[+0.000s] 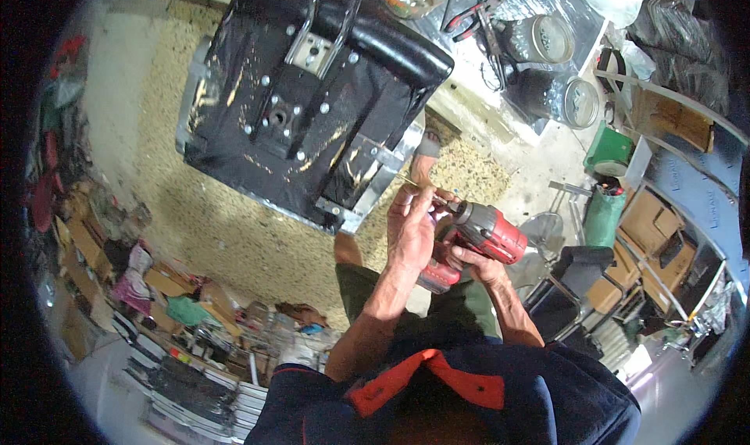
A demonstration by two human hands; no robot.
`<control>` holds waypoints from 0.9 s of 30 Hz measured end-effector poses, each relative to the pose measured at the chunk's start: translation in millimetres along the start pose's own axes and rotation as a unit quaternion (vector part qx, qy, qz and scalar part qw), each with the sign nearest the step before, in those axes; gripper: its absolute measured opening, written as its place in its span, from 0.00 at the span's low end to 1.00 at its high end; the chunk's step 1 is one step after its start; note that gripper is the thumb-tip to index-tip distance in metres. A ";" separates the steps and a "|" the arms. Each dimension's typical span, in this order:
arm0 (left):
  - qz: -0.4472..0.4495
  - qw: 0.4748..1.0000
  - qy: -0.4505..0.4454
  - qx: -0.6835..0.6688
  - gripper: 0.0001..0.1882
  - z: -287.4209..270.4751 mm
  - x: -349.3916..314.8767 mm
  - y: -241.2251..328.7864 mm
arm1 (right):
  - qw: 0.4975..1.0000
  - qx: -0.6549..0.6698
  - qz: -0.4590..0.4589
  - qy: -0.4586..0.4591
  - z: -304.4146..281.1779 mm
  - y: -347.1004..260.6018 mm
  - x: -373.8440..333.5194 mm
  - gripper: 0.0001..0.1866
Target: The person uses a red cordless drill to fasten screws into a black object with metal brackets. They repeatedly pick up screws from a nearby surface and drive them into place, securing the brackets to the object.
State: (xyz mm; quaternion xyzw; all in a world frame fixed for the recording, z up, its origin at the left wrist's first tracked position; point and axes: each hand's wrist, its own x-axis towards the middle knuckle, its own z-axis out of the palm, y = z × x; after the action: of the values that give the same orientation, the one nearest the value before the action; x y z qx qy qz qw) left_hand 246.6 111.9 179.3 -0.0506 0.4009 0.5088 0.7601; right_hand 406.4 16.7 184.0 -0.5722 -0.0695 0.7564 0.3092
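Note:
My right hand (480,265) is wrapped round the grip of a red and black cordless drill (496,232), whose nose points left. Fingers pinched, my left hand (412,230) closes on the slim drill bit (443,201) in front of the chuck. A thin brass-coloured tip pokes out past the left fingers toward the seat; whether it belongs to the bit or is a separate piece I cannot tell. Just beyond my hands lies a black upholstered chair seat (305,152), underside up, with metal brackets (383,164) along its near right edge.
Jars of small hardware (551,39) and red-handled pliers (473,19) rest on a bench at the far right. A green cylinder (605,218) and cardboard boxes (656,234) stand at the right. Scrap and cardboard (195,296) litter the left floor.

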 end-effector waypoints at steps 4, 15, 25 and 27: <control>0.004 0.999 -0.036 0.029 0.31 30.8 36.6 7.1 | 0.988 0.131 -0.029 -0.081 -12.5 -39.9 2.6 0.18; 0.322 0.591 0.001 0.740 0.11 123.4 338.1 110.7 | 0.990 0.124 -0.062 0.017 -100.1 -83.2 3.2 0.21; 0.143 0.395 0.171 0.891 0.12 133.0 443.4 72.4 | 0.985 0.157 -0.058 0.046 -147.9 -103.5 1.1 0.18; 0.172 0.383 0.167 0.892 0.13 124.4 448.1 68.7 | 0.984 0.162 -0.059 0.050 -152.1 -100.1 1.2 0.19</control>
State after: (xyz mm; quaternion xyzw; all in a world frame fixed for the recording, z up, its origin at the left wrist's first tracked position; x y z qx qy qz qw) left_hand 332.2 533.4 -10.4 0.6429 0.7428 -0.0408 0.1822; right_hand 583.3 59.6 177.9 -0.5468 0.0356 0.7083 0.4452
